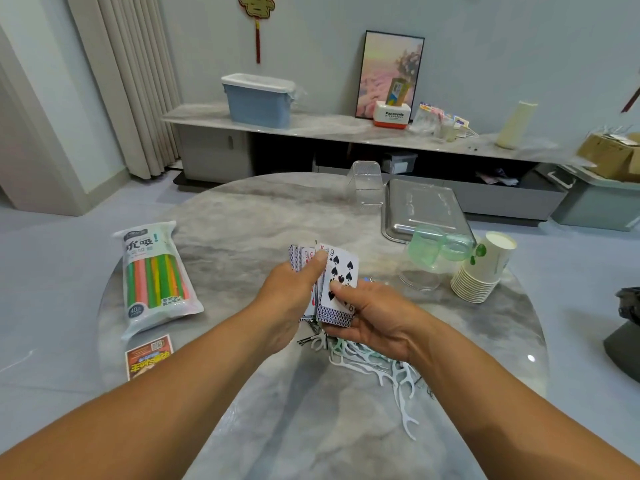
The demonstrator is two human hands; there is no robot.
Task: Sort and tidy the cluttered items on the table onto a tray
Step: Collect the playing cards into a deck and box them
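On the round marble worktop the steel tray at the far right holds nothing of the clutter yet. Nearer, both hands are gathering the playing cards — left hand gripping the fanned stack, right hand pinching the nine of spades (floss picks lie scattered beneath). Next, probably: square the deck, then carry it to the tray.

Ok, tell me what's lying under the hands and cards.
Under the playing cards and right hand, white floss picks lie scattered on the table. How many more lie beneath the hands is hidden.
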